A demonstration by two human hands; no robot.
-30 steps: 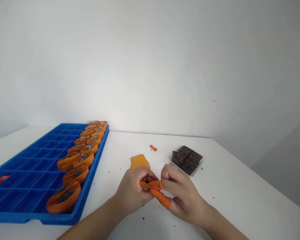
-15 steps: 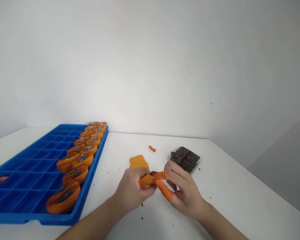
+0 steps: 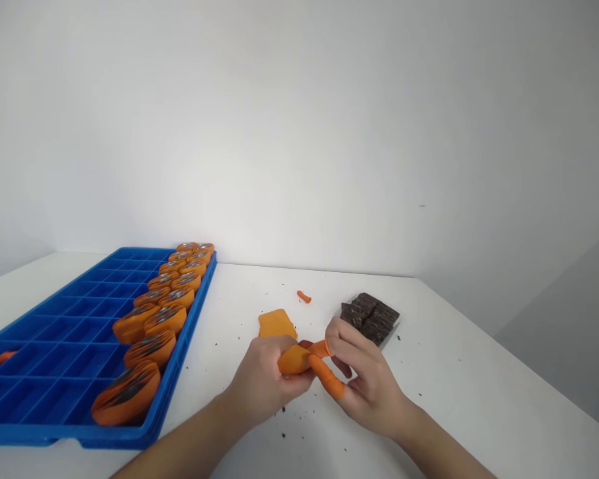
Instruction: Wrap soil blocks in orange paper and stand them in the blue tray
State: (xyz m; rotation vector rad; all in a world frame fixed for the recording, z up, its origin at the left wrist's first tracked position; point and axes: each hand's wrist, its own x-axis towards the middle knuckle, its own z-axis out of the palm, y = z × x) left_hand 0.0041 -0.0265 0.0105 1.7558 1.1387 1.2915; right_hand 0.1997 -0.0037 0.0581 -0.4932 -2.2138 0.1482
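The blue tray [image 3: 114,436] is showing smooth plastic with a soft sheen. Orange finger covers [image 3: 326,378] are looking matt and rubbery, the orange pouch [image 3: 293,360] smooth and dull. The dark slabs [image 3: 377,318] are appearing rough and ridged, the white surface [image 3: 479,399] smooth and matt.

White table [image 3: 479,392], blue tray [image 3: 112,437], orange sheet [image 3: 277,323], orange tube [image 3: 304,297], tub [image 3: 392,333], crumbs [image 3: 283,436]

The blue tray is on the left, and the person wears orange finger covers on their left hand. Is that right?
Not quite: the orange finger covers are on the right hand, one on its thumb. The left hand holds an orange piece. The head view shows this. The blue tray is on the left, as you said.
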